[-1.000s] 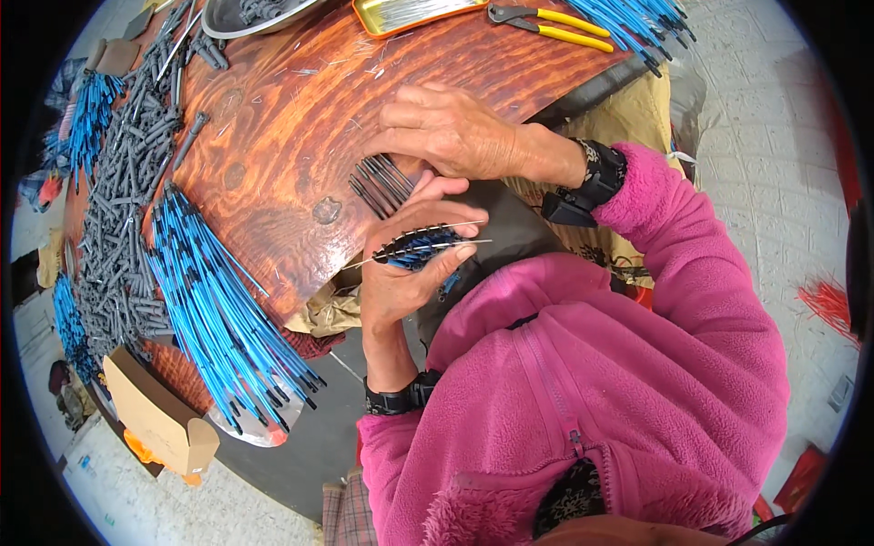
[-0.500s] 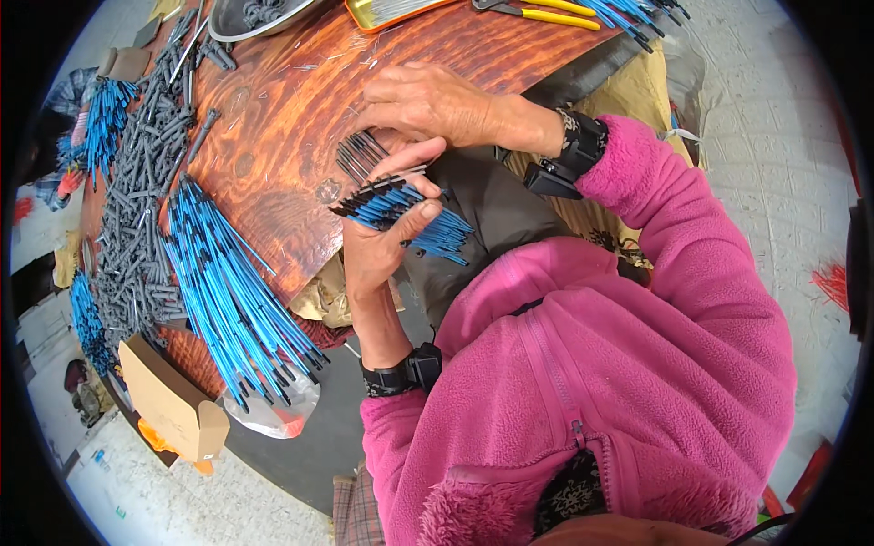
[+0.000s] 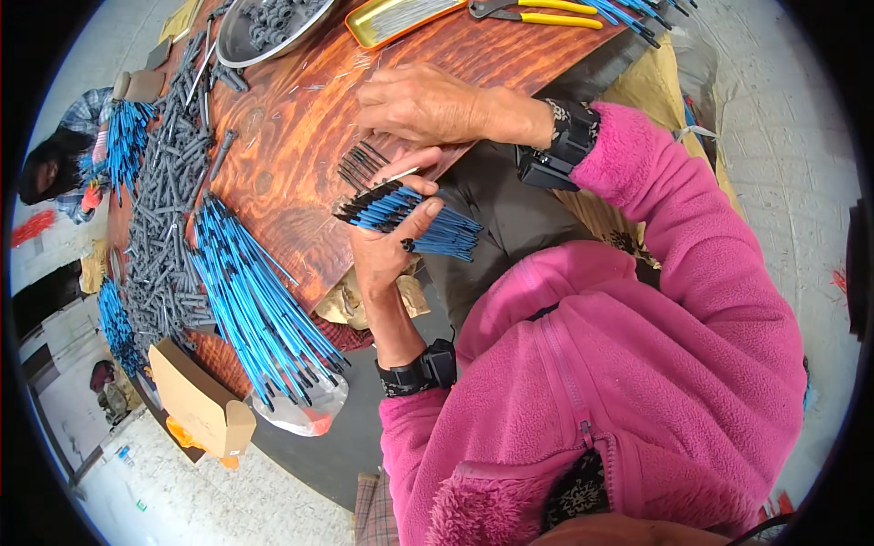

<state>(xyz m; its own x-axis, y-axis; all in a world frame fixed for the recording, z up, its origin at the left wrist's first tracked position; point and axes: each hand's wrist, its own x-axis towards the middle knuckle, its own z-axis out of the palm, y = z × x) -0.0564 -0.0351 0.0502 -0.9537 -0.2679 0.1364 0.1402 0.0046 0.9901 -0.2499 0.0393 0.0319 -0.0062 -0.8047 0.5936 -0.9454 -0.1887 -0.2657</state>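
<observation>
My left hand is closed round a bundle of thin blue sticks with black ends, the thumb lying across them. A row of short dark sticks shows beyond its fingers, over the table edge; whether these belong to the same bundle I cannot tell. Just above, my right hand is bent with its fingers together and pointing down toward the tabletop. Its fingertips are hidden, and so is anything between them.
The wooden table bears a heap of grey plastic pieces, a large bundle of blue sticks, a metal bowl, an orange-rimmed tray and yellow-handled pliers. A cardboard box stands lower left. Another person is at far left.
The view has shifted, so the table things appear slightly further right and lower. My right hand has curled more and lies a little nearer the left hand's fingers. The left hand keeps its bundle.
</observation>
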